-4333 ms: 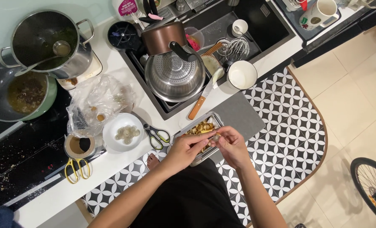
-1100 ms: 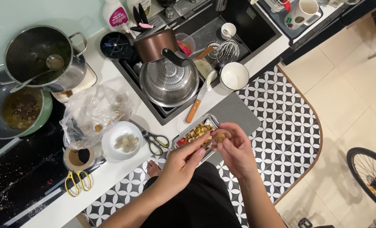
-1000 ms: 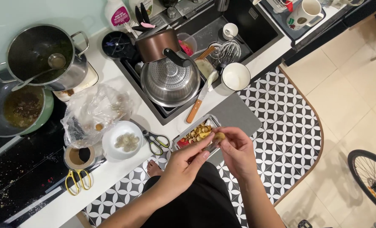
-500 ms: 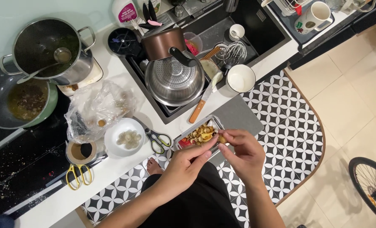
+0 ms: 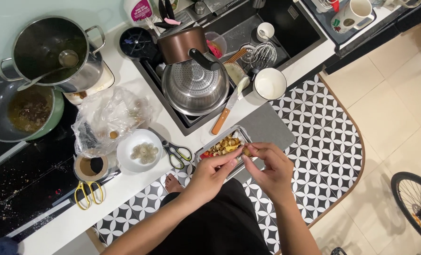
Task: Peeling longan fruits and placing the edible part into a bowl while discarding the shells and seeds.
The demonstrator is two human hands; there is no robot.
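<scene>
A smooth white countertop (image 5: 125, 186) carries a shallow rectangular metal tray (image 5: 222, 146) of lumpy yellow-brown pieces at its front edge. Over the tray's near rim, the left hand (image 5: 213, 171) and right hand (image 5: 269, 165) meet, fingertips pressed together, pinching a small brown morsel (image 5: 246, 152). Green-handled scissors (image 5: 177, 153) lie beside a round white plate (image 5: 138, 151) of pale balls.

Scissors (image 5: 176, 154) between plate (image 5: 125, 156) and tray (image 5: 202, 154)
</scene>
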